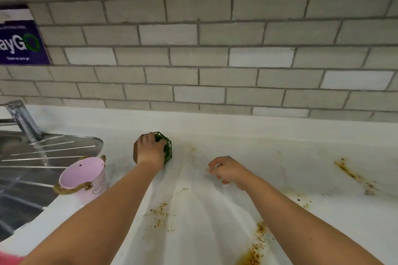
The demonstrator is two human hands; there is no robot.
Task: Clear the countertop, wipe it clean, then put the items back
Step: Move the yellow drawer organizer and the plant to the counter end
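The left arm reaches forward over the desk [280, 153], and the left hand [150, 149] comes down from above on a small potted plant [168, 146], fingers curled round its top. The pot has a brown side and a black wire frame of angled facets with green leaves inside. It stands on the desk near the back upstand, right of the sink.

The right arm stretches out beside it, well apart from the left. The right hand [229, 171] is palm down just above the desk with its fingers loosely bent. Something pale and blurred shows at the fingertips, and I cannot tell whether they pinch anything.

The desk is white and dirty: a brown streak [353, 175] at the right, a larger brown smear with crumbs [256, 247] by the right forearm, and scattered specks [160, 211] between the arms.

A pink metal bucket [86, 176] with a rope handle stands tilted at the edge of the steel draining board [43, 153]. A chrome tap [23, 120] rises behind it. The wall [215, 49] is grey brick-pattern tile, with a purple sign [19, 43] at the left.
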